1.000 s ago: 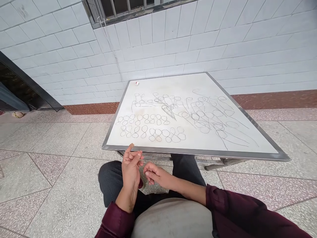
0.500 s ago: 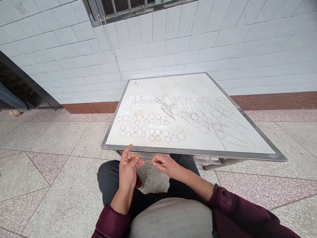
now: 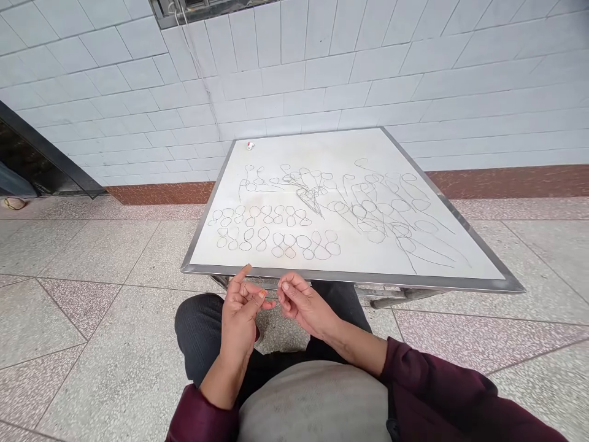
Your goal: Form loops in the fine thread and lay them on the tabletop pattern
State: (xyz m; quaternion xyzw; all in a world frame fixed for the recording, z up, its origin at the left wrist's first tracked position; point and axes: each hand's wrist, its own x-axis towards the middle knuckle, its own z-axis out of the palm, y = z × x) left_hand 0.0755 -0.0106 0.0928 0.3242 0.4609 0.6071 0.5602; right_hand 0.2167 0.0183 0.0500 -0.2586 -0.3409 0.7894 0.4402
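My left hand (image 3: pixel 240 313) is just off the table's front edge, its thumb pressed to a finger and its index finger raised. A thin thread or wire, hard to make out, shows near its fingertips. Close on its right, my right hand (image 3: pixel 301 304) has thumb and fingers pinched together; what it holds is too small to name. The two hands do not touch. Beyond them, thin wire shapes lie on the white tabletop (image 3: pixel 294 147): looped pieces (image 3: pixel 289 245) in rows at the front left, and long-tailed loops (image 3: pixel 400 215) tangled at the right.
A small white and red object (image 3: pixel 250 146) sits at the table's back left corner. The table's grey metal edge (image 3: pixel 350 275) runs just beyond my hands. Behind stands a white tiled wall (image 3: pixel 294 86). My knees are under and beside the table's front.
My right hand has turned and risen slightly, its fingers now more upright and nearer my left hand's fingertips. The view has shifted a little, with the table appearing slightly higher and further left.
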